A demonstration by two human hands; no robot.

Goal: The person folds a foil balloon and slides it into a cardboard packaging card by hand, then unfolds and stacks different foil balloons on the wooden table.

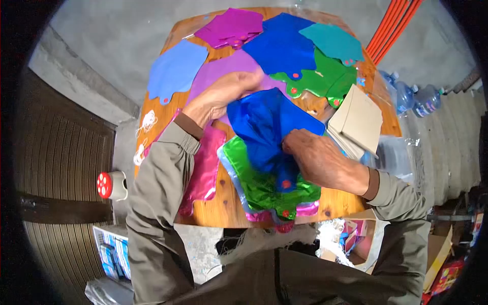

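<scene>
A shiny blue foil piece [264,119] with a small red-dotted tab hangs crumpled between my hands over the middle of the table. My left hand [229,91] is closed at its upper left edge, with the fingertips slightly blurred. My right hand [323,160] pinches its right side, fingers curled in. Beneath it lies a stack with a green foil piece [244,168] on top and silver and pink edges showing. A pink foil piece [206,162] lies to the left, under my left forearm.
Around the wooden table [345,201] lie flat foil pieces: light blue [178,68], magenta [229,28], dark blue [282,43], teal [333,43] and green [333,76]. Beige cards [358,119] are stacked at right. White string [147,122] lies left. Water bottles [427,99] and a stool [112,185] stand beyond.
</scene>
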